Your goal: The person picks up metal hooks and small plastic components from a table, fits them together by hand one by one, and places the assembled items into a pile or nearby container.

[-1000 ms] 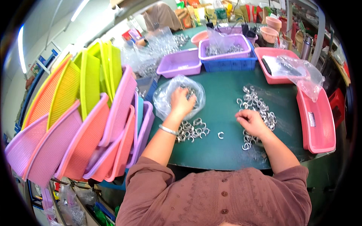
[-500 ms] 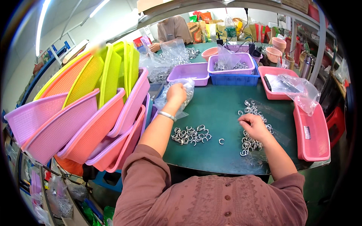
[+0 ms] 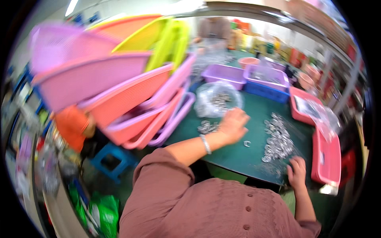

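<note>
My left hand, blurred, reaches over the small pile of open metal rings; its fingers look stretched out and it partly covers the pile. Just beyond it sits a clear plastic bag with metal rings inside. One loose ring lies to the right of my left hand. A larger heap of the same C-shaped rings spreads across the right part of the green table. At the table's front edge, below that heap, is my right hand, with fingers apart and nothing visible in it.
Stacked pink, purple and yellow baskets crowd the left. Along the back are a purple tray and a blue crate. Pink trays line the right edge. A blue stool stands low left. Another person sits across.
The view has swung left. My left hand has let go of the plastic bag and come nearer, over the small pile. My right hand has moved off the larger heap to the front edge.
</note>
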Demonstrator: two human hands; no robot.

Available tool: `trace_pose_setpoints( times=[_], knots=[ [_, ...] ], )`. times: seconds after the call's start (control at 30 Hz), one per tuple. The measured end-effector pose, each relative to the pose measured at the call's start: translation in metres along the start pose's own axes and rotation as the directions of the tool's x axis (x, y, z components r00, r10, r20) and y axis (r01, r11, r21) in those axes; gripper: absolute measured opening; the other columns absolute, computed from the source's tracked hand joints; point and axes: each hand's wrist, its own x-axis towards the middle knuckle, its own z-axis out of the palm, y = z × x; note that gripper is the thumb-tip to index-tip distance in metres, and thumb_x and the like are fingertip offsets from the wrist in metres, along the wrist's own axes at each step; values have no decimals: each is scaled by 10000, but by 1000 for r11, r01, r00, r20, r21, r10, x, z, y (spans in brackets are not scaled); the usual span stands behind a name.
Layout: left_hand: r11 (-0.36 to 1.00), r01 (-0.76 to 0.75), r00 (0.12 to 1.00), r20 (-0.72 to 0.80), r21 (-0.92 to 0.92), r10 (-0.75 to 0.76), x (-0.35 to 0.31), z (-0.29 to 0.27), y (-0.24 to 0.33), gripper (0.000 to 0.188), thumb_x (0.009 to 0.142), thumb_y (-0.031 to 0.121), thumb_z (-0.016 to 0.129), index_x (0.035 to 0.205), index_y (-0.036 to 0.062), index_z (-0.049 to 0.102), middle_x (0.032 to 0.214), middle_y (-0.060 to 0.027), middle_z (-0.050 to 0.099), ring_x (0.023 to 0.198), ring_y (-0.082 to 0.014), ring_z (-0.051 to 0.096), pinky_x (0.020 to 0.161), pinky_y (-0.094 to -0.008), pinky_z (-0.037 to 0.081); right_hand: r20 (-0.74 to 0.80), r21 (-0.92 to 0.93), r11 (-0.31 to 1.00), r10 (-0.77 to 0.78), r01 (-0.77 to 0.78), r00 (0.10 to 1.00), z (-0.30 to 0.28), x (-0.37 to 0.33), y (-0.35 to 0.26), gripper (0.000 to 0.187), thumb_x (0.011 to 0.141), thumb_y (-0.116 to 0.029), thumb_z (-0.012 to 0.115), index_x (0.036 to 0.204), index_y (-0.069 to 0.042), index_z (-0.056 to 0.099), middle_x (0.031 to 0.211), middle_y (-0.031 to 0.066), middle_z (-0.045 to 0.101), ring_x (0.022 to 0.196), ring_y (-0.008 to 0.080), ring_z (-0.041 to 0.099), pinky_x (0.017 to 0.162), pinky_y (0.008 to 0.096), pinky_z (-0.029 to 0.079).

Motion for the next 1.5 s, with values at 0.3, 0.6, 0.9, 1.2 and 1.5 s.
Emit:
trace_pose_setpoints(
  times=[0.3,0.6,0.9,1.2,1.5],
  knots=[
    [993,-65,971,224,-95,85,-109,-12,13,593,790,350,574,1287,96,375,1343,-176,289,1296,-367,184,1033,-520,164,69,-119,983,148,-139,987,-7,-84,54,346,746,-50,552,1078,25,490,1227,226,406,1146,396,372,980,434,285],
    [994,106,952,288,2,-102,-106,-17,16,659,806,446,512,1340,113,315,1382,-181,250,1298,-393,160,1046,-512,113,145,-165,980,131,-107,981,-35,-83,72,439,725,-122,592,1131,-9,469,1308,213,354,1216,409,314,1024,455,249],
    [993,110,915,386,33,-114,-102,-1,13,685,809,468,481,1350,95,287,1379,-179,256,1291,-392,170,1041,-504,97,50,-120,978,178,-171,983,-27,-89,64,427,700,-130,642,1077,15,503,1255,187,411,1193,380,357,998,423,301],
    [971,227,932,271,81,-240,-101,12,6,702,840,428,456,1357,12,227,1363,-213,277,1282,-389,203,1048,-459,138,-30,-64,985,160,-162,987,-25,-92,68,382,689,-127,662,1006,40,530,1191,180,460,1153,363,400,951,417,348],
    [961,213,926,279,175,-256,-98,17,10,707,841,414,459,1355,-2,210,1347,-252,267,1262,-417,214,1044,-467,147,-5,-42,982,184,-184,983,-25,-95,72,398,705,-164,658,1020,37,522,1213,181,437,1166,360,381,953,412,347]
  ],
)
